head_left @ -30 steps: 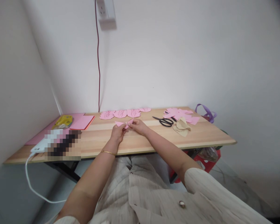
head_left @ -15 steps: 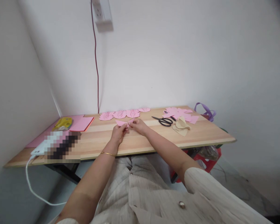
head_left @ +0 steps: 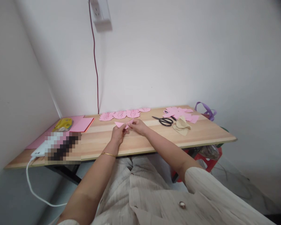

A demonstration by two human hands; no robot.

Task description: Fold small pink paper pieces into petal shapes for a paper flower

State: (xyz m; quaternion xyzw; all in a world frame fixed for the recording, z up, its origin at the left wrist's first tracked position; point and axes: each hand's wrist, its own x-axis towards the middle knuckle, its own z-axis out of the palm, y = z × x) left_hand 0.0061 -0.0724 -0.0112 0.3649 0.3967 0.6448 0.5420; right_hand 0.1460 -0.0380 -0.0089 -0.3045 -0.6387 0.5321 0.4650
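Note:
Between my two hands is a small piece of pink paper [head_left: 119, 124], its two sides slanting up like a shallow V. My left hand [head_left: 118, 133] pinches it from the left, and my right hand [head_left: 137, 126] grips its right side with the fingers closed. Both hands are just above the wooden table near its middle; the fingers cover the paper's centre. Beyond them, a row of pink paper cutouts [head_left: 120, 114] with scalloped edges and dark markings lies along the wall. Black-handled scissors [head_left: 165, 121] lie to the right of my right hand.
Right of the scissors are pink paper scraps [head_left: 178, 113] and a crumpled beige cloth or paper [head_left: 182, 125]. Pink sheets [head_left: 81, 124], a yellow packet [head_left: 62, 124] and a white device [head_left: 41, 150] with a cable occupy the left. A purple ribbon [head_left: 206, 109] hangs at the right end.
The pink paper has shifted slightly left and its right side is tilted up a little differently between my fingers. Both hands keep their hold. The view has moved very slightly.

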